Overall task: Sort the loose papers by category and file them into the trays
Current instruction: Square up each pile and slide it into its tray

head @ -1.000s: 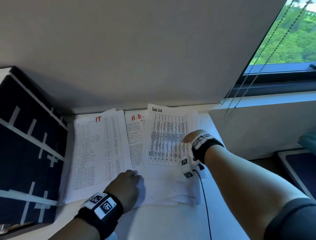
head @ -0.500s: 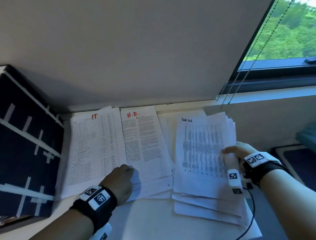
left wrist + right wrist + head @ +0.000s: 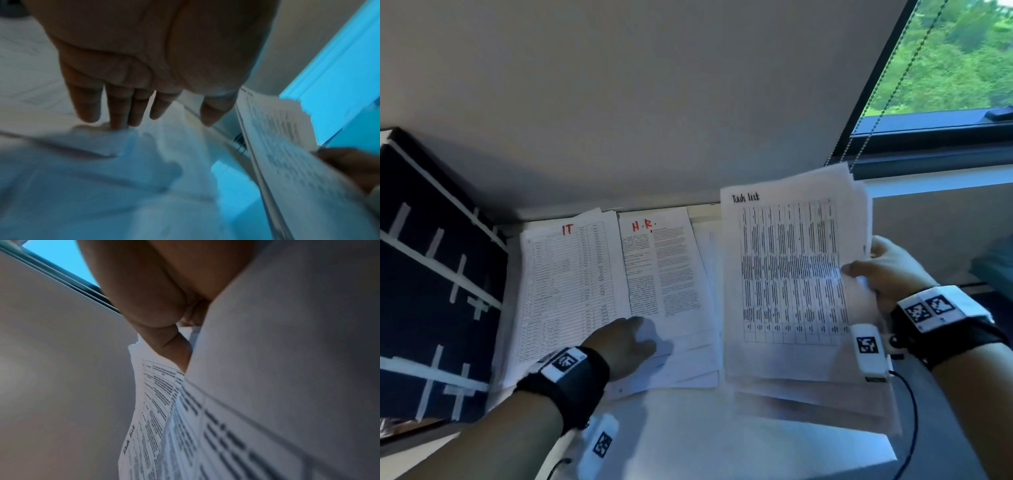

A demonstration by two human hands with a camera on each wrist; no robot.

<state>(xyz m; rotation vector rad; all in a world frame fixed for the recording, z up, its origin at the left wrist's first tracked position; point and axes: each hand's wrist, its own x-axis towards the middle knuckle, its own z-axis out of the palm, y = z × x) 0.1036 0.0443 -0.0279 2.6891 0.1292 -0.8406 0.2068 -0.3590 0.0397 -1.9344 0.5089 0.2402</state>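
Observation:
My right hand [image 3: 873,270] grips a stack of printed sheets [image 3: 787,274] headed "Task list" by its right edge, lifted off the desk; the thumb lies on top [image 3: 164,344] and the fingers are hidden under the sheets [image 3: 216,426]. On the white desk [image 3: 688,428] lie two piles: one marked "IT" [image 3: 565,284] in red at the left, one marked "H.R." [image 3: 667,267] beside it. My left hand [image 3: 626,342] presses with straight fingers [image 3: 119,110] on the lower edge of the H.R. pile. The lifted stack [image 3: 287,154] shows at the right of the left wrist view.
A dark blue file organiser [image 3: 431,274] with white taped strips stands at the desk's left edge. A wall rises right behind the papers. A window [image 3: 945,68] with bead cords is at the upper right. Cables [image 3: 909,411] run from the wrist devices.
My right hand has carried the Task list stack off the H.R. pile, to the right and upward. The H.R. sheet is now uncovered. The left hand has stayed pressing on the piles.

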